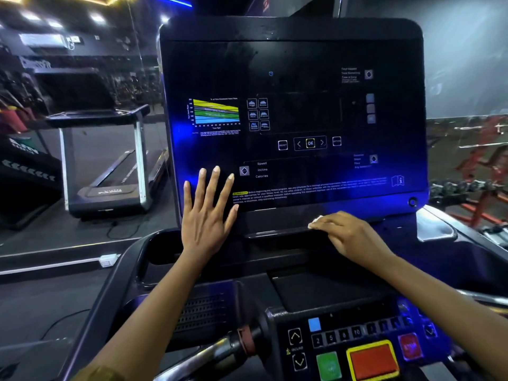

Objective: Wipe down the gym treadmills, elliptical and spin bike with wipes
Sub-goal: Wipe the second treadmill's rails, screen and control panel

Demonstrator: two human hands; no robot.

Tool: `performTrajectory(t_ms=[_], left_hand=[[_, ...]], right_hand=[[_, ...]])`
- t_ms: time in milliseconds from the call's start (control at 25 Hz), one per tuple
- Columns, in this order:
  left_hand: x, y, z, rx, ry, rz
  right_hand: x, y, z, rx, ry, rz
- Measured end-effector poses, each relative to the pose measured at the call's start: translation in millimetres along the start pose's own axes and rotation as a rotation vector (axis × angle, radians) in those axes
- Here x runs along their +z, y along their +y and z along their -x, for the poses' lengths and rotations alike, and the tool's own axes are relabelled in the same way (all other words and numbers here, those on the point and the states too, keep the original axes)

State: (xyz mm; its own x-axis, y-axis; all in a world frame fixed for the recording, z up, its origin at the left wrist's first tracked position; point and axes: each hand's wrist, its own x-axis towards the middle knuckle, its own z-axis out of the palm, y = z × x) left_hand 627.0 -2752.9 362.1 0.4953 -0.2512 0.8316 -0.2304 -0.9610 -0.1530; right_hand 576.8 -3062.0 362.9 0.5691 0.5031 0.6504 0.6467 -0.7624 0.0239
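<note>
A treadmill's large black console panel (316, 78) fills the middle of the view, printed with a coloured heart-rate chart and button labels. My left hand (207, 213) lies flat against the panel's lower left corner, fingers straight and spread. My right hand (347, 232) is curled over a small white wipe (315, 221) and presses it on the ledge just below the panel's bottom edge. Only the wipe's tip shows past my fingertips. Closer to me is the control deck (357, 350) with number keys, a green button and a red stop button.
A second treadmill (110, 160) stands to the left on the dark floor, with a cable and a white power strip (107, 260) on the ground. Red weight racks (478, 171) line the right side. A chrome handlebar (217, 353) crosses the lower front.
</note>
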Motion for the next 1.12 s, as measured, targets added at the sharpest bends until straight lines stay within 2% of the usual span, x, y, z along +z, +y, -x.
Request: performTrajectory(t_ms=[240,640,800,880,960,1120], left_hand=[[-5,5,-2,-0.001,0.047,0.055],[9,57,-32,0.141,0.008,0.122],[9,57,-30,0.139,0.033,0.133],[8,57,-30,0.135,0.032,0.139],[7,59,-30,0.131,0.028,0.172],[-4,39,-34,0.086,0.081,0.236]], right_hand=[[47,-78,-51,0.011,0.01,-0.074],[-8,21,17,0.186,0.04,0.078],[-34,68,37,0.358,0.058,0.099],[-36,69,37,0.422,0.119,0.073],[-30,45,17,0.366,0.22,0.013],[-11,-8,-71,0.109,0.389,-0.092]])
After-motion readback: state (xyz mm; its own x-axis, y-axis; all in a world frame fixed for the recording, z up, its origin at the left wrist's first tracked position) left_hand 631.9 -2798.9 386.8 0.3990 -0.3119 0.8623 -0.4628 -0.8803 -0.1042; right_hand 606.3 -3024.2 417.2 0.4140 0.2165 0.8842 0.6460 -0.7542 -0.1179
